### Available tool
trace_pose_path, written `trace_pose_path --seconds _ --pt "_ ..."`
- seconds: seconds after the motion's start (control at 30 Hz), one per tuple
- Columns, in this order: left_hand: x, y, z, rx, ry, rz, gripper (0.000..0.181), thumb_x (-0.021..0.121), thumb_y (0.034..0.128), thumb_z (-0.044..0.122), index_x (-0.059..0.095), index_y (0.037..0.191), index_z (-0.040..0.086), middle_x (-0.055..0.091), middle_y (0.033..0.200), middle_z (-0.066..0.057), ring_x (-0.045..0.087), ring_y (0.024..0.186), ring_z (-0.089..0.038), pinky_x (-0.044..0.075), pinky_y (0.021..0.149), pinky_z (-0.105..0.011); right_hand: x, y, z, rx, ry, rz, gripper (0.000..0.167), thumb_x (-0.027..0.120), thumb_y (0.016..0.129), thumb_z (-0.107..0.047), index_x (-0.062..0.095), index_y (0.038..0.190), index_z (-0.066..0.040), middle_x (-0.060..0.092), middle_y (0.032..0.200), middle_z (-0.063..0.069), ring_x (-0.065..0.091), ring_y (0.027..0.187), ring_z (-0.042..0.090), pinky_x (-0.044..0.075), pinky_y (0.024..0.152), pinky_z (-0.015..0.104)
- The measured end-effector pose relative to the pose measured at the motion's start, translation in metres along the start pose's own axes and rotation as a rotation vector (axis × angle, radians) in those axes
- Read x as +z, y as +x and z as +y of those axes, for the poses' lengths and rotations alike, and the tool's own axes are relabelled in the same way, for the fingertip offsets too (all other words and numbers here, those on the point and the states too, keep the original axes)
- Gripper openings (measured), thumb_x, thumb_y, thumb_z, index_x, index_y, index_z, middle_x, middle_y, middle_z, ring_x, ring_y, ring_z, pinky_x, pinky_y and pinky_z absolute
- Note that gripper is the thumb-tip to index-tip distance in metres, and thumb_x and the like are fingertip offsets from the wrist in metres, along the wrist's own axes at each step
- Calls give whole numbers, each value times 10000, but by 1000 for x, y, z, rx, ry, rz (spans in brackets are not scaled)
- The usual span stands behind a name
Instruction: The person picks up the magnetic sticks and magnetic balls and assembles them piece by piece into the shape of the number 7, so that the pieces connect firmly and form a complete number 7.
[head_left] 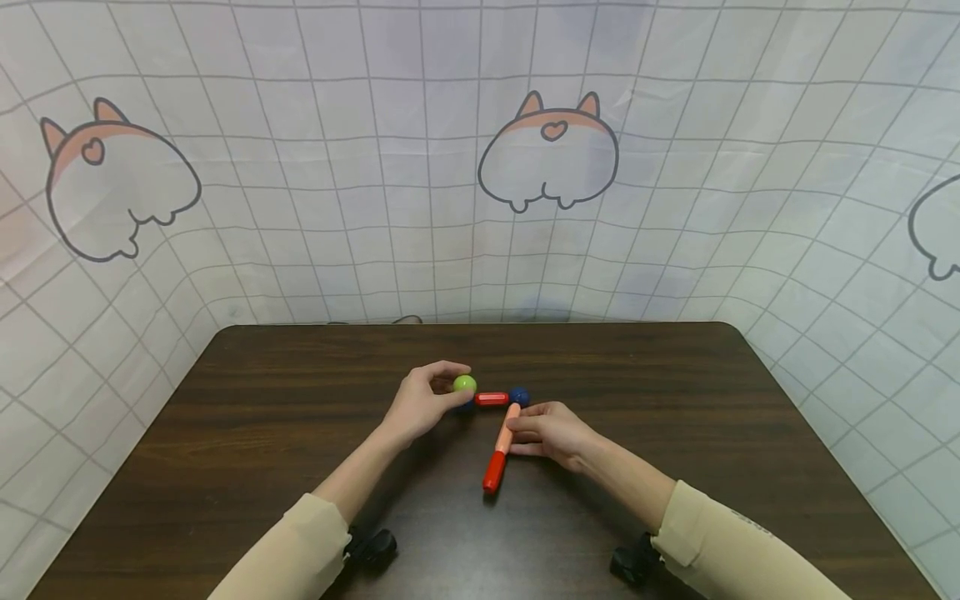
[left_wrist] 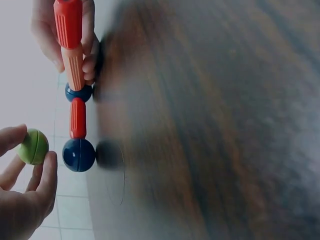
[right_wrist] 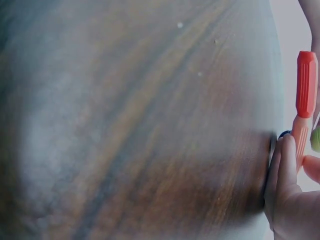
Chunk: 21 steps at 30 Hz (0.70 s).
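A green ball (head_left: 465, 384) is pinched between the thumb and fingers of my left hand (head_left: 416, 407). Just below it in the head view, partly hidden, lies a dark blue ball (left_wrist: 79, 155). A short red rod (head_left: 492, 399) joins that ball to another dark blue ball (head_left: 519, 396). My right hand (head_left: 558, 435) holds an orange ribbed rod (head_left: 506, 433) between thumb and fingers. One end of the orange rod meets the second blue ball; whether they are joined I cannot tell. A red rod (head_left: 493, 473) continues from its other end, toward the person.
All of this is on a dark wood-grain table (head_left: 262, 433) with rounded far corners. Behind and at both sides hangs a white grid-patterned cloth (head_left: 337, 167) with cartoon animal drawings. A thin dark cord (head_left: 407, 318) shows at the table's far edge.
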<state>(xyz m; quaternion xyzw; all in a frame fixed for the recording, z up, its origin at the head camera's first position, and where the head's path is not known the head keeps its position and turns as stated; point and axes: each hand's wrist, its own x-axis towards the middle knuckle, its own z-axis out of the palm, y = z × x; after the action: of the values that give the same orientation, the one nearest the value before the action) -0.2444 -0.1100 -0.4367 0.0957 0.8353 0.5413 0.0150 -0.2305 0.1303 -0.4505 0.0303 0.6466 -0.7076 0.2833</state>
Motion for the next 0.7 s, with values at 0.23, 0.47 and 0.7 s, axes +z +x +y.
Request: trace_pose_path --seconds 0.23,0.47,0.7 --pt "-3 -11 1 20 -15 -10 324 804 913 166 703 1213 97 688 1097 4 650 992 -194 527 854 -399 -1 2 1 -3 -3 0 404 625 1016 -38 476 1313 193 658 1088 195 696 924 217 567 868 364" --pt "-5 -23 0 -1 2 -51 291 812 907 195 716 1177 149 700 1076 36 654 978 -170 515 848 -403 0 2 0 5 -1 16 430 632 1016 -41 452 1331 190 651 1117 213 698 933 224 563 877 377" --pt "-6 -32 3 14 14 -91 282 811 910 217 715 1166 146 702 1023 30 647 938 -174 493 812 -388 0 4 -1 9 3 19 420 625 1019 -38 455 1326 193 658 1110 218 702 926 221 561 881 382"
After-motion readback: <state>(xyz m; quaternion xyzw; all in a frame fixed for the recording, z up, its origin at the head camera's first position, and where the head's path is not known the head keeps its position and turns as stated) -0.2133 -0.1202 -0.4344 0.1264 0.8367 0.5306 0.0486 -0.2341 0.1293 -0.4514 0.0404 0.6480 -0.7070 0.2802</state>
